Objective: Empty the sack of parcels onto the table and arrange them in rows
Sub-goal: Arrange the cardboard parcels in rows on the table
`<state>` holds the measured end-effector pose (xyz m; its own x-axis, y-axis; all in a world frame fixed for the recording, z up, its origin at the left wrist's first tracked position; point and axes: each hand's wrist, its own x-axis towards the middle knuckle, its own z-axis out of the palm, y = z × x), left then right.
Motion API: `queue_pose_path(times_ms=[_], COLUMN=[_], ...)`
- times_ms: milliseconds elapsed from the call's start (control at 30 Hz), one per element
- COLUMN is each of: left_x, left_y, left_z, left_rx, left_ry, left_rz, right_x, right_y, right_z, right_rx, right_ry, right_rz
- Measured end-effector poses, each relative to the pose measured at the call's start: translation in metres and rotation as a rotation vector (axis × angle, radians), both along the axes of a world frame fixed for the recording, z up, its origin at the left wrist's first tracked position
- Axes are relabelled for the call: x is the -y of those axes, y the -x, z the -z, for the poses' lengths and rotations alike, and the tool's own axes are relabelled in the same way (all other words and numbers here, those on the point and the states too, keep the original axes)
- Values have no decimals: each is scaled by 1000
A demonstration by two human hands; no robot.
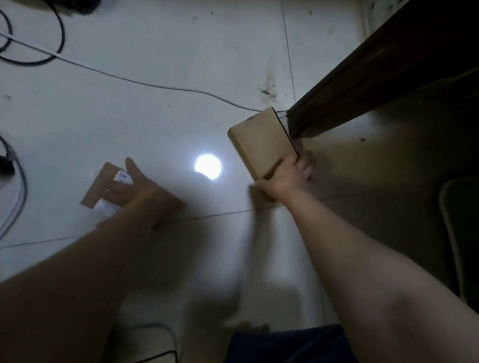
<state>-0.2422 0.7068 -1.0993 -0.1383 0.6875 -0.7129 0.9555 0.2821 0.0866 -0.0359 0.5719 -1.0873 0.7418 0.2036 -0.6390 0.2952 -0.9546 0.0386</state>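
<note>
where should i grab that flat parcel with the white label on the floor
Probably by its long edges, pinched from above: the flat parcel lies flush on the floor, so only its edges offer purchase. The left hand is over it.

Plain tan box (261,142); tan parcel (100,186) with white label; pale floor tiles (158,39); black cable (56,29).

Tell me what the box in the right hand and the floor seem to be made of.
Box: plain brown cardboard, matt, with sharp folded edges; the right hand grips it. Floor: probably glazed ceramic tile, pale and glossy; it shows a bright round reflection, and thin joint lines cross it.
</note>
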Motion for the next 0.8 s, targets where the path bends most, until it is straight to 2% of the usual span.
queue_pose_path(times_ms=[100,167,300,367,567,700,800], left_x=[16,28,40,47,68,65,58], left_y=[15,32,29,20,22,27,23], left_z=[1,3,-10,-35,-163,-280,-374], left_rx=[-20,10,137,239,306,393,458], left_ry=[-166,-241,-193,-150,-301,-361,-390], left_rz=[191,315,337,283,344,350,342], right_x=[4,8,16,26,54,48,41], right_y=[-8,5,67,99,153,157,154], right_z=[23,30,21,-1,-131,-248,-344], right_rx=[-53,-71,-157,-241,-441,-578,-601], right_ry=[76,52,20,-29,-268,-442,-531], right_rz=[-45,7,29,135,696,880,909])
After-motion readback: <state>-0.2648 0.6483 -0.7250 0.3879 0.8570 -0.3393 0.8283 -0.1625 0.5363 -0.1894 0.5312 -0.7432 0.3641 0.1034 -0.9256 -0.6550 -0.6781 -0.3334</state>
